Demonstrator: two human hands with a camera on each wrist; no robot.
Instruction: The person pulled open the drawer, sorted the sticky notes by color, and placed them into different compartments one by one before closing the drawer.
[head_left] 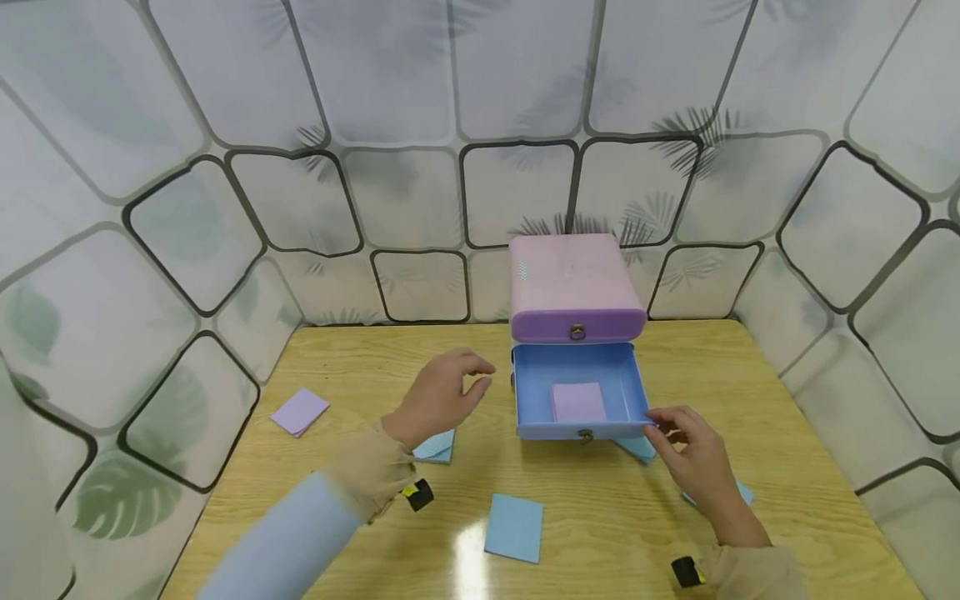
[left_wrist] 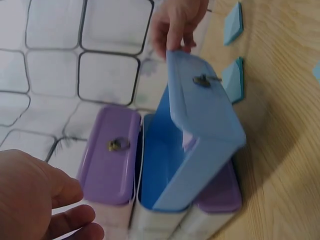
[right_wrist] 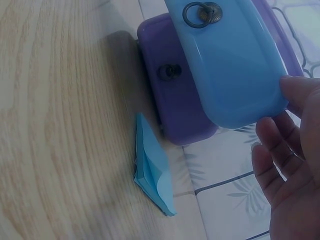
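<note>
The right grip [head_left: 693, 462] is pinching the blue drawer [head_left: 551, 431] by its near right corner; the empty left grip [head_left: 442, 396] is hovering leftward.

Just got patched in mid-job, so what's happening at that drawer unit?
A person's right hand pinches the front corner of the blue drawer, which is pulled out with a lilac paper stack inside. The left hand hovers to the drawer's left, holding nothing. The purple drawer above is shut. Blue paper stacks and another lilac one lie on the table.
</note>
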